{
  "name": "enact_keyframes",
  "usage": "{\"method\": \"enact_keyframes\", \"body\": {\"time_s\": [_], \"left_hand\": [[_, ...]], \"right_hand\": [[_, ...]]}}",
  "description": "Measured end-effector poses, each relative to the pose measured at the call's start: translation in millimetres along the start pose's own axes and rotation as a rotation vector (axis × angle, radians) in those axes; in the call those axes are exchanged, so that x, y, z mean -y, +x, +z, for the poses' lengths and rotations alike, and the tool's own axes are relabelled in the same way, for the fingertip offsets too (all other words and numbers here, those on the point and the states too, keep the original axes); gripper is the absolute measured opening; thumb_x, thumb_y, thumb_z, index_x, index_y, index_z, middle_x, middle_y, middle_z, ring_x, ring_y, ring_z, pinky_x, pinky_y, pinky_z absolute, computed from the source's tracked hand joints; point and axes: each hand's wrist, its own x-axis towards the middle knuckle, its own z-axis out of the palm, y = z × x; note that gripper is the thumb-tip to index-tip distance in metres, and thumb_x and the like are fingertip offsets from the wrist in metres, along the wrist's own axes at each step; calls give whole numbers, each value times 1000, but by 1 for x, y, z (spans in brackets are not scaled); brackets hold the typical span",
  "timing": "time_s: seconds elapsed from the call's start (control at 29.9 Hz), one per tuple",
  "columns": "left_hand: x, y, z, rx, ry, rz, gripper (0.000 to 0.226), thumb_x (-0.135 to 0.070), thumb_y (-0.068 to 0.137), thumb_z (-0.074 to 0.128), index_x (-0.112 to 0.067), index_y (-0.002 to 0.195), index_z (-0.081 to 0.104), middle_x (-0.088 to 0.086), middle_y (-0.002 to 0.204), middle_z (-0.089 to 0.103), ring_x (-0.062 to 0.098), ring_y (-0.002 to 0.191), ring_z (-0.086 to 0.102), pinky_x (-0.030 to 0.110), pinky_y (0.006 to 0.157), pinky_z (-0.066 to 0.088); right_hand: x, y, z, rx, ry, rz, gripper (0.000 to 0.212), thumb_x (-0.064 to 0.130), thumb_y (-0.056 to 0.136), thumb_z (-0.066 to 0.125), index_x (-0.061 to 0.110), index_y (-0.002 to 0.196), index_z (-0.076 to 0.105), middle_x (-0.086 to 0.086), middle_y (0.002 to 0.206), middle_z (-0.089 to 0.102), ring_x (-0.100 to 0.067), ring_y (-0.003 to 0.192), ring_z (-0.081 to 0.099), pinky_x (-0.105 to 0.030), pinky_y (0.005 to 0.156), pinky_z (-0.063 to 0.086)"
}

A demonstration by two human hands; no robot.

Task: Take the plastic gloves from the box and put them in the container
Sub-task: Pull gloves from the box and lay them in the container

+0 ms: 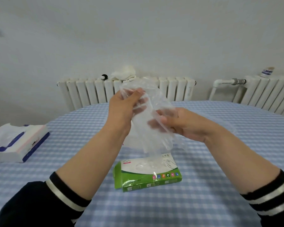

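A bunch of clear plastic gloves (152, 141) hangs in the air above the table, held by both hands. My left hand (125, 108) grips the upper part of the bunch. My right hand (179, 122) pinches its right side, thumb on top. Below them a green and white glove box (147, 173) lies on the blue checked tablecloth (211, 185), with a bit of clear plastic sticking out of its front. A container does not appear in view.
A white and blue tissue pack (18, 145) lies at the table's left edge. White radiators (88, 92) stand against the wall behind the round table, with white cloth (125, 73) on top of one.
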Motion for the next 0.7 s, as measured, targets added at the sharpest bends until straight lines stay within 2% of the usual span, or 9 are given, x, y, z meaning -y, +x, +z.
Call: {"method": "enact_keyframes", "body": {"time_s": [0.07,0.1,0.17,0.27,0.33,0.4,0.53,0.63,0.7], "left_hand": [[2,4,-3,-29,-80,3,9,-11,90,67,-13,82,63,0,75,69,13,68,67,24,59,54],[3,7,-7,-39,-95,2,9,-11,90,67,-14,83,63,1,76,69,12,69,67,25,60,54],[3,13,-16,-80,-34,2,9,-13,89,69,-14,91,60,3,85,69,10,69,67,23,59,55],[2,25,-31,-111,255,77,23,-17,88,70,-18,106,55,1,94,70,4,62,64,20,52,50],[0,35,-39,-62,453,141,32,-17,90,68,-20,114,47,3,93,71,5,56,62,19,48,48],[0,45,-47,-18,629,160,34,-14,91,65,-20,114,41,9,95,70,10,53,62,21,46,48],[1,65,-62,46,1099,170,13,-8,94,53,-16,91,43,11,97,67,18,60,68,35,54,55],[6,76,-63,166,1350,4,23,6,91,47,-14,87,56,6,106,66,25,70,72,43,69,60],[9,80,-61,240,1484,-86,29,10,89,51,-16,94,63,6,112,65,26,77,73,41,75,60]], "right_hand": [[1,7,2,-155,44,1,17,12,86,67,9,102,65,-11,91,74,-20,86,71,-29,85,56],[2,9,-1,-226,96,10,8,4,89,62,7,96,64,-11,81,73,-21,75,71,-29,77,59],[7,14,-7,-303,130,41,10,-2,92,57,6,93,62,-9,70,69,-18,58,66,-29,62,59],[11,26,-18,-380,-73,77,11,4,95,56,11,92,63,-4,72,68,-11,47,54,-25,50,51],[15,40,-25,-457,-277,67,11,12,96,57,15,88,65,-1,75,69,-10,47,49,-23,46,44],[19,56,-29,-475,-438,81,12,17,95,58,16,86,66,2,75,69,-11,51,47,-22,47,42],[20,82,-26,-334,-688,163,25,35,96,58,12,89,65,1,75,64,-15,59,49,-21,51,44],[19,92,-20,-209,-810,208,51,62,89,52,18,113,58,8,98,58,-11,75,58,-21,61,45],[16,94,-21,-150,-837,243,61,66,82,57,25,127,47,7,114,54,-12,88,61,-24,70,45]]}}
